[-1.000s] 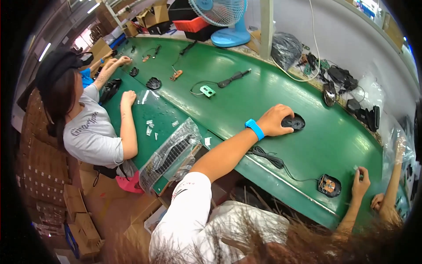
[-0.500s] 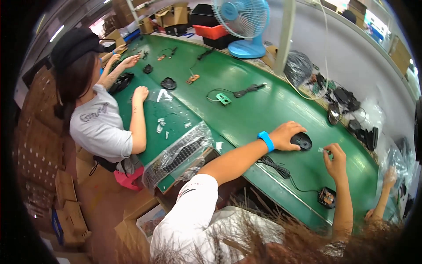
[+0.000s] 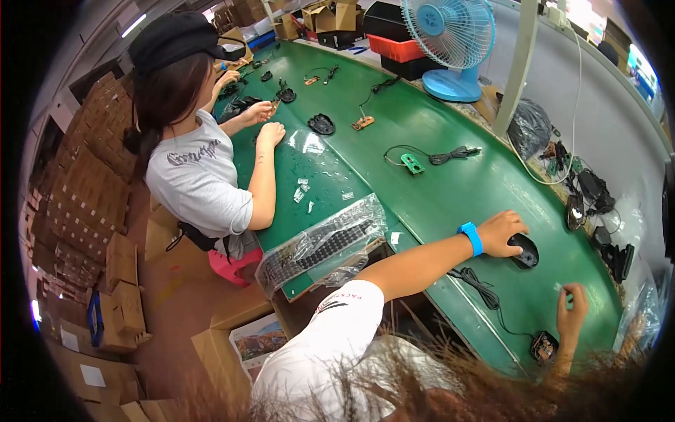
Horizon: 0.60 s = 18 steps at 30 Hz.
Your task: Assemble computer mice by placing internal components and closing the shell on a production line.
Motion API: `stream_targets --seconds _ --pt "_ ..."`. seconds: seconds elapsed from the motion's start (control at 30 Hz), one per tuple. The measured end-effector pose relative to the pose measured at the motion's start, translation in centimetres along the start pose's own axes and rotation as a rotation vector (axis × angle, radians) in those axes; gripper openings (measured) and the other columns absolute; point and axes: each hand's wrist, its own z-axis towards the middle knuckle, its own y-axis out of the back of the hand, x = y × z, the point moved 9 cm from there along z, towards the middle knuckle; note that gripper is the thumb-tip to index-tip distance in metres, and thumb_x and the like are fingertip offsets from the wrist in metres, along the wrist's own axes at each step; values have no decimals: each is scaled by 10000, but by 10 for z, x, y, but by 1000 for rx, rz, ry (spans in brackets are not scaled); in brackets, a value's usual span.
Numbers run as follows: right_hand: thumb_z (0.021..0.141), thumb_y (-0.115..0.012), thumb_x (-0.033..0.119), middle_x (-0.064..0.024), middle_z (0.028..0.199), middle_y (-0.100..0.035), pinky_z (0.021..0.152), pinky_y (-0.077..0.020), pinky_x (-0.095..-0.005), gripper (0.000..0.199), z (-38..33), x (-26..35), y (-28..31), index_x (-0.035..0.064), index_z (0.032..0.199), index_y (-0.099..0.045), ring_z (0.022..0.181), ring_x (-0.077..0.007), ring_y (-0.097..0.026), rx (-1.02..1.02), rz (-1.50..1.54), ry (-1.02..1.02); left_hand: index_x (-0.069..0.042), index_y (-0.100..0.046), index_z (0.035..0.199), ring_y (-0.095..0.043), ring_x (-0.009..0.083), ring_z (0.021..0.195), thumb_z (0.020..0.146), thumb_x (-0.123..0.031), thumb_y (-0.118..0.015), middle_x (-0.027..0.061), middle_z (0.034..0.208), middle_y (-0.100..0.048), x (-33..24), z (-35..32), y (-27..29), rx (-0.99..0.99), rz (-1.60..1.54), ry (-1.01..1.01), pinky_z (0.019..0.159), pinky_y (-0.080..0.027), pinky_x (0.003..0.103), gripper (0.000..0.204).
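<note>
Item 1: black mouse shell [image 3: 524, 252], lying on the green work surface [image 3: 450, 218] ahead of me. Which face is showing upward, I am failing to tell.

Item 2: my left hand [image 3: 503, 233], wearing a blue wristband [image 3: 470, 239]. Thumb and fingers are clamping the shell's near end.

Item 3: my right hand [image 3: 573, 309], off to the right of the shell. Thumb and fingertips are pinching a small clear piece [image 3: 557, 288]; its exact shape is escaping me.

Item 4: mouse base [image 3: 543, 346], just beside my right forearm, holding an orange-brown circuit board. Its black cable [image 3: 481, 287] is trailing leftward and lying bunched.

Condition: judging by the parts, the work is standing partway. Done: the board is sitting in the base, and the cable is leading from it. Left: shell and base are lying apart, and the clear piece is hanging at my fingertips, joined to neither.

Item 5, farther up the surface: a green board [image 3: 412, 164] with a cable, an orange-brown board [image 3: 363, 124] and a second black shell [image 3: 321, 124], all lying loose.

Item 6, to my left: a plastic-wrapped keyboard [image 3: 320, 250], and a co-worker [image 3: 200, 155] who is handling a small part.

Item 7, at the far edge: a blue fan [image 3: 450, 42] is standing.
</note>
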Motion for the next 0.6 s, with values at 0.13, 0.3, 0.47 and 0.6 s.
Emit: stream_targets --seconds 0.13,0.3,0.47,0.6 --pt "875 -618 -17 -103 871 -589 649 -436 -328 65 -53 -52 39 -2 937 -602 757 -216 -574 -206 -105 -68 -66 -658 1121 -542 349 1094 777 -246 -751 149 1077 -611 6 -3 -6 31 18 40 981 -457 461 399" --pt "890 -609 -10 -99 861 -582 660 -441 -315 65 -81 -73 52 -13 955 -613 748 -200 -559 -284 -114 -122 -66 -660 1108 -548 348 1078 789 -234 -738 147 1057 -612 4 -7 -7 45 20 30 969 -463 464 369" --pt "920 -610 11 -78 858 -568 669 -445 -304 51 -76 -74 46 -7 967 -608 743 -175 -545 -277 -70 -175 -69 -652 1147 -547 355 1100 775 -255 -753 157 1097 -615 -1 -5 -2 81 50 33 987 -458 457 428" --pt "927 -614 23 -70 859 -581 659 -445 -289 60 -79 -84 41 -5 980 -621 722 -153 -538 -242 -22 -230 -71 -643 1179 -535 360 1123 732 -304 -779 168 1103 -616 -8 -4 1 11 -1 28 999 -445 458 522"
